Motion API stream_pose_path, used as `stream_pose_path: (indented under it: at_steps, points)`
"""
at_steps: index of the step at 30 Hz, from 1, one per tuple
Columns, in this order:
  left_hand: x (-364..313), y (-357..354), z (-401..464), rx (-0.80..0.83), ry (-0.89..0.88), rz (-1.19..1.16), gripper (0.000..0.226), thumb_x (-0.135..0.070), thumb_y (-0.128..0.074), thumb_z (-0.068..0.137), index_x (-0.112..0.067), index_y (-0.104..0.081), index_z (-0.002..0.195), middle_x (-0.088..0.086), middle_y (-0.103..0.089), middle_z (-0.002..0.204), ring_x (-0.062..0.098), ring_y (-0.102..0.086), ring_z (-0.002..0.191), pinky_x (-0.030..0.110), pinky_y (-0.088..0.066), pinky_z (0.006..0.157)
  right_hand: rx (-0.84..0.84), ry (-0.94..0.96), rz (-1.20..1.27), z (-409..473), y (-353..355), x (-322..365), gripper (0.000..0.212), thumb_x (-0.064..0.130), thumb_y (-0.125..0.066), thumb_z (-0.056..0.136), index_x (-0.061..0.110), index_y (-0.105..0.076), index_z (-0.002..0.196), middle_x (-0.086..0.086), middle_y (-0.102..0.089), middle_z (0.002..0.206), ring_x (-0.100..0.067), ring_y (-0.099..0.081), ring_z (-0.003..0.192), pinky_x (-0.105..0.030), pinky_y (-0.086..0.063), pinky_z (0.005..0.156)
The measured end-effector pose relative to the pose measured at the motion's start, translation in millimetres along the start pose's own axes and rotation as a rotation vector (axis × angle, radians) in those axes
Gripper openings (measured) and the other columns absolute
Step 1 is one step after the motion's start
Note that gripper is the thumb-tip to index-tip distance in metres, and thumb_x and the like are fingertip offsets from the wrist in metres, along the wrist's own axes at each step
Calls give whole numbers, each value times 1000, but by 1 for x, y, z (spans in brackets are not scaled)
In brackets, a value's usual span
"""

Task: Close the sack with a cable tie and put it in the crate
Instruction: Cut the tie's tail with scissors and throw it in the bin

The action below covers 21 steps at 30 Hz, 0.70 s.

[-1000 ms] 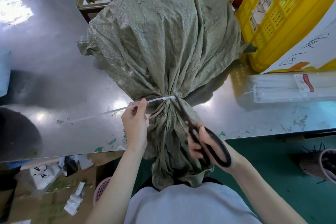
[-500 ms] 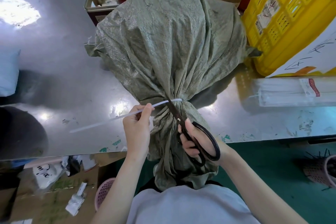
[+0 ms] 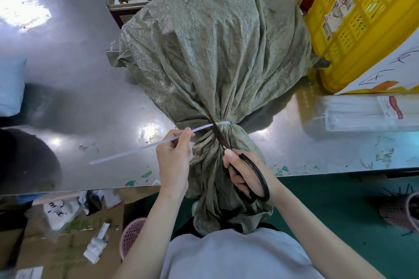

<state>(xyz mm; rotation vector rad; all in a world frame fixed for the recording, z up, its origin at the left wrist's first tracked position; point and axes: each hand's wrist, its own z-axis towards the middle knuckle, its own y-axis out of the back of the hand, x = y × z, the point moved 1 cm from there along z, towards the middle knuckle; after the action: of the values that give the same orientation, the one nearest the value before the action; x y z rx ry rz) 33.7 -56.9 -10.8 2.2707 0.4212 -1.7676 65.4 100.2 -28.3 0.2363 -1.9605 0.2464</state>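
At the sack's (image 3: 215, 56) cinched neck on the table (image 3: 68, 52), the left hand (image 3: 173, 161) is pinching the cable tie's (image 3: 147, 146) tail leftward while the right hand (image 3: 243, 172), nearer the knot, is gripping scissors (image 3: 240, 163) crossing it.

1. Left hand (image 3: 173, 161): forearm reaching forward, thumb and forefinger pinched on the cable tie (image 3: 145, 146) tail.
2. Right hand (image 3: 243, 173): fingers through the scissors (image 3: 240, 165) loops, thumb pointing forward, blades at the tie.
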Motion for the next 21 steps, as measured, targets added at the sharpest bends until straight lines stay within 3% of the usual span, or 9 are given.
stream_pose_path:
  at_steps: [8, 11, 16, 21]
  points:
    - [6, -2, -4, -5, 19, 19, 24, -14, -57, 95, -5, -58, 74, -10, -30, 46, 7, -24, 44, 17, -24, 47, 23, 14, -44, -3, 8, -3, 47, 47, -45, 92, 1, -46, 82, -4, -29, 53, -11, -26, 34, -20, -25, 31]
    - [10, -2, -5, -7, 25, 17, 23, -16, -57, 95, -4, -60, 75, -9, -30, 48, 8, -26, 47, 22, -27, 54, 43, 37, -87, -4, 13, -1, 47, 49, -44, 90, 3, -47, 81, -9, -30, 54, -13, -26, 33, -19, -26, 30]
    - [10, 1, -4, -27, 22, -25, 28, -12, -55, 96, -4, -55, 68, -7, -29, 48, 6, -28, 49, 21, -30, 57, 96, 54, -130, -4, 16, -4, 37, 46, -48, 92, 13, -44, 74, 6, -30, 51, -9, -26, 35, -21, -25, 31]
    - [12, 7, -3, -48, 34, -106, 32, -10, -56, 95, -10, -54, 63, -4, -33, 54, 6, -27, 51, 26, -23, 55, 119, 187, -416, -5, 18, -11, 51, 67, -42, 87, 17, -43, 73, 13, -37, 53, -2, -35, 46, -17, -30, 48]
